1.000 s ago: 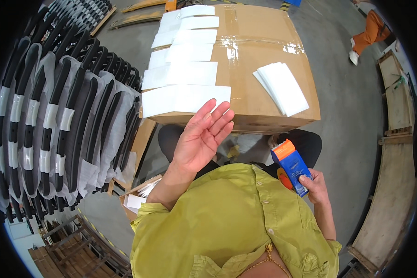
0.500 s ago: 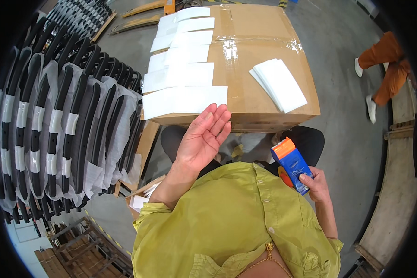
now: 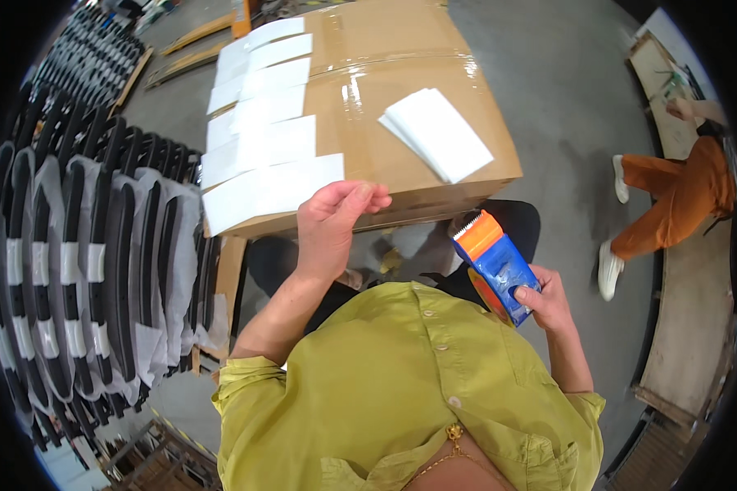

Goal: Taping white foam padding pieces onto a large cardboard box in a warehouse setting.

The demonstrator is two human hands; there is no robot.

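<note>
My right hand [image 3: 544,301] grips a blue-and-orange hand-held tape dispenser [image 3: 498,263], thumb on its flat side and toothed cutting edge pointing up and away from me. My left hand [image 3: 334,222] hovers at the near edge of a large cardboard box [image 3: 401,49], thumb and fingers drawn together in a pinch, with nothing visible between them. Beyond and left of this hand, overlapping white sheets [image 3: 278,184] run in a row along the box's left side. A fanned stack of white sheets [image 3: 442,135] lies on the right half of the box top.
On my left stand dense stacks of black curved frames [image 3: 98,270], wrapped in pale film and white bands. A person in orange-brown trousers [image 3: 671,196] walks at the right, beside a wooden crate [image 3: 684,319]. A pallet jack [image 3: 196,37] is at the far left.
My left hand has turned over and its fingers have closed from a palm-up cupped pose. The view has shifted right, and the dispenser stays in my right hand. The person at right has moved closer.
</note>
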